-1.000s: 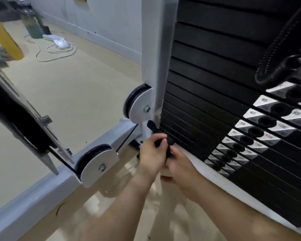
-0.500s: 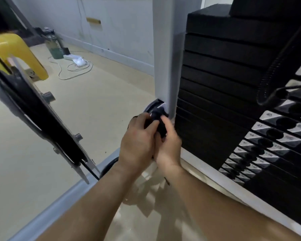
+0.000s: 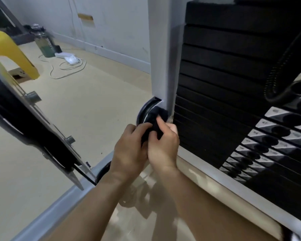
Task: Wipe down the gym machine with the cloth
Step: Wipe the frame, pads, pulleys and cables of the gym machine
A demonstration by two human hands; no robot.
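Observation:
A small black cloth is bunched between both my hands, low in front of the gym machine's white upright post. My left hand grips its lower left part. My right hand pinches the cloth with thumb and fingers curled over it. The cloth's top lies against the black and white pulley wheel at the foot of the post. Right of the post rises the black weight stack with numbered pin holes.
A white base rail runs along the floor to the lower left, with a second pulley half hidden behind my left wrist. A black and silver lever arm with a yellow part slants at left. Cables and boxes lie by the far wall.
Both hands have risen with the cloth from the base of the weight stack to the pulley at the post's foot. The view has tilted upward.

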